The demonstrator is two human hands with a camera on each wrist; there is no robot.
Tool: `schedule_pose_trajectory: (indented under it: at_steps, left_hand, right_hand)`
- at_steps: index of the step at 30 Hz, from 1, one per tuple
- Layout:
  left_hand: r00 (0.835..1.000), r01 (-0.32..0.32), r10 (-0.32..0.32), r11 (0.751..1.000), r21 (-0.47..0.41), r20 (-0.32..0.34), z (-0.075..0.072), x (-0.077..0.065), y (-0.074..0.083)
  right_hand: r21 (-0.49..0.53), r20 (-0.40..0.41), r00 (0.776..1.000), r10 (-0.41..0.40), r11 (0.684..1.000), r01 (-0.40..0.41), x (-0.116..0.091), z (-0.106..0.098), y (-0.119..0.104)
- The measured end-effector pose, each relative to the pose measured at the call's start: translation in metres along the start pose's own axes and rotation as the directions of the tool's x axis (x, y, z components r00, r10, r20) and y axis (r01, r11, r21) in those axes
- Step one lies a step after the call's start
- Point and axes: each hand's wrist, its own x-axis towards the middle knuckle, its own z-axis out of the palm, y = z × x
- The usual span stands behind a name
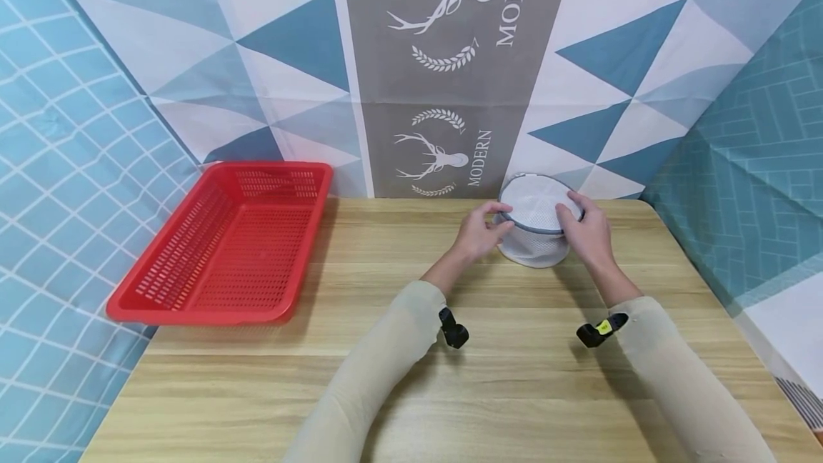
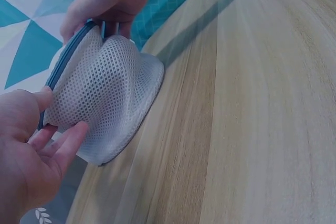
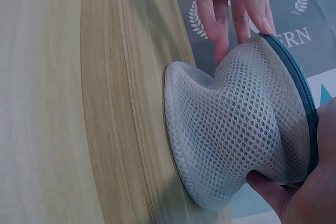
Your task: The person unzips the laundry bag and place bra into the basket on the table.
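A white mesh laundry bag [image 1: 535, 247], round with a dark zipper around its top edge, stands on the wooden table near the back. My left hand [image 1: 477, 233] pinches the zipper edge on the left side, thumb on top and fingers against the mesh [image 2: 94, 90]. On the opposite side my right hand [image 1: 590, 233] grips the same edge, its thumb over the top. In the right wrist view the soft mesh wall [image 3: 236, 119] buckles inward between the flat base and the zipper [image 3: 296, 77]. Part of the right fingers is hidden behind the bag.
A red plastic basket [image 1: 297, 263] with slotted sides stands at the left of the wooden table [image 1: 398, 363]. Right behind the bag, a patterned cloth [image 1: 444, 91] hangs along the table's back edge. Teal cloth [image 1: 759, 134] borders the right side.
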Motion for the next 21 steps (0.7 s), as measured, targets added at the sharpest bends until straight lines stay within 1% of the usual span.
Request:
schedule_pose_trajectory:
  at_steps: [7, 14, 21]
  left_hand:
    - [1.000, -0.008, 0.008, 1.000, -0.010, 0.008, -0.003, 0.000, 0.001]
    - [1.000, -0.004, 0.005, 1.000, -0.012, 0.015, -0.007, -0.002, 0.002]
    - [1.000, -0.010, 0.010, 1.000, -0.019, 0.021, -0.011, -0.004, 0.000]
  right_hand:
    - [0.018, -0.013, 1.000, -0.011, 1.000, 0.011, -0.002, 0.001, -0.001]
    - [0.029, 0.000, 1.000, -0.011, 1.000, 0.011, -0.006, 0.003, -0.002]
    - [0.026, 0.005, 0.999, -0.032, 0.999, 0.032, -0.010, 0.003, -0.003]
